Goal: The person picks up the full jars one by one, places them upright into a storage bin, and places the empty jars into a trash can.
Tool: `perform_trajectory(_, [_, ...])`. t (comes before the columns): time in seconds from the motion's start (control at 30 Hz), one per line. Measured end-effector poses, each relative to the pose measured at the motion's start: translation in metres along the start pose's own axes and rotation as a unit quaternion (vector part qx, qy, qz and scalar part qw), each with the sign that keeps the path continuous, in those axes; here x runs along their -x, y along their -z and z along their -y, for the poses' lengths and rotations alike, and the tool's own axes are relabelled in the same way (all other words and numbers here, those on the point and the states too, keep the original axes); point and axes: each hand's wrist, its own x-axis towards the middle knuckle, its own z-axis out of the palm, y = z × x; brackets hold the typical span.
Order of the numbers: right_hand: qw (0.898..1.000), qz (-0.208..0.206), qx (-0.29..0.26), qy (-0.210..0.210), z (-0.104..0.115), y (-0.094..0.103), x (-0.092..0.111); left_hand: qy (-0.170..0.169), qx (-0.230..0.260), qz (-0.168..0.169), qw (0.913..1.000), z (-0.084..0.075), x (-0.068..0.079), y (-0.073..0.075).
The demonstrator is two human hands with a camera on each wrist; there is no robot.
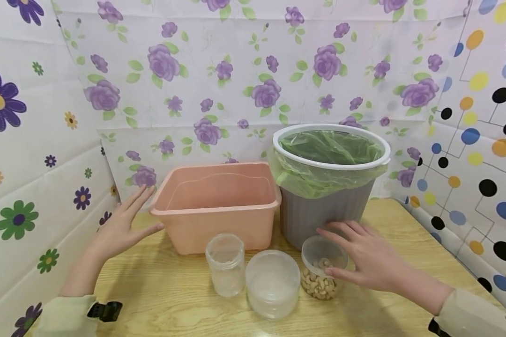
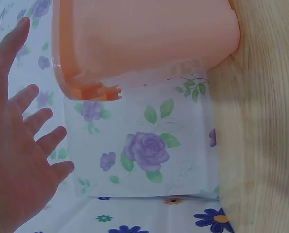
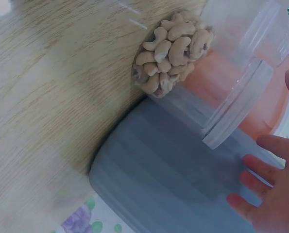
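My left hand (image 1: 120,229) hovers by the left end of a pink plastic basin (image 1: 219,229), fingers spread and nothing in them; the left wrist view shows a gap between hand and basin rim (image 2: 57,53). On the right, my right hand (image 1: 362,255) is held with fingers extended beside a clear lidded jar of cashews (image 1: 320,283). The right wrist view shows the fingers apart from the jar's lid (image 3: 239,104), with cashews (image 3: 171,53) in its lower part. Left of that jar stand a wide clear container (image 1: 273,285) and a narrower clear jar (image 1: 225,267).
A grey trash bin (image 1: 316,210) with a white rim and green liner bag stands behind the cashew jar, right of the basin. Everything stands on a wood-grain table (image 1: 173,299). Flower-patterned sheets (image 1: 236,70) hang behind and left; a dotted sheet (image 1: 485,140) hangs right.
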Motion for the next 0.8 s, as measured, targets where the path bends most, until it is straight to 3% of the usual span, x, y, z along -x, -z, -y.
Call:
perform_trajectory(0.43, [0.999,-0.01,-0.021,0.025,0.001,-0.013,0.0,0.05,0.087,-0.019,0.9948,0.022,-0.012,-0.032])
perform_trajectory(0.8, [0.999,0.005,-0.041,0.007,0.003,-0.017,-0.004,0.104,0.161,-0.027,0.9812,0.012,-0.024,-0.04])
